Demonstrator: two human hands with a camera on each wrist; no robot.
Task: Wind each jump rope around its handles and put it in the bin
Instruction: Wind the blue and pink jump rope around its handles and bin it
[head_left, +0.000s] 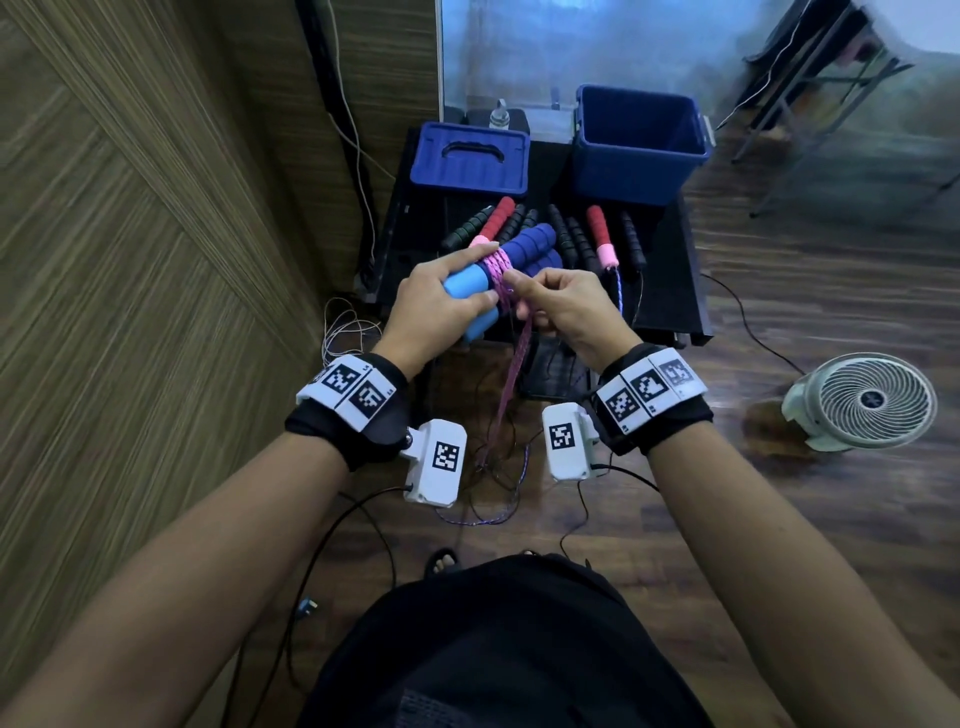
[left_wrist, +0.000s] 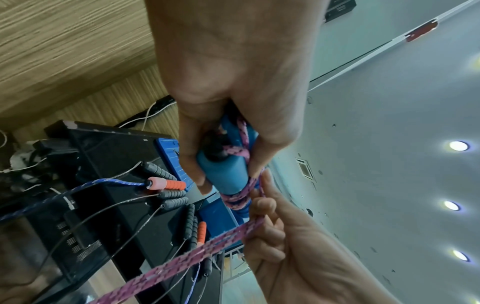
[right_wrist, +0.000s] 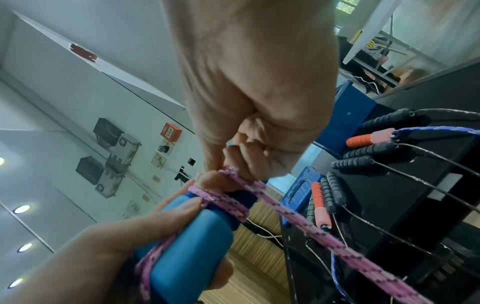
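Item: pink rope (head_left: 511, 364), several turns wound round 2 blue handles (head_left: 524, 244), rest hanging toward floor. L hand (head_left: 441, 306) is gripping the handles, fingers clenched round them, above worktop (head_left: 670, 291). R hand (head_left: 561, 306) is pinching the rope beside the turns. Bin (head_left: 641, 140) is sitting at worktop's back w/ lid (head_left: 470, 161) beside it. Other ropes (head_left: 576, 234) are lying on worktop.

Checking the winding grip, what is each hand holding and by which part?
Left hand grips the blue handles at their light-blue ends. Right hand pinches the pink rope beside the wraps.
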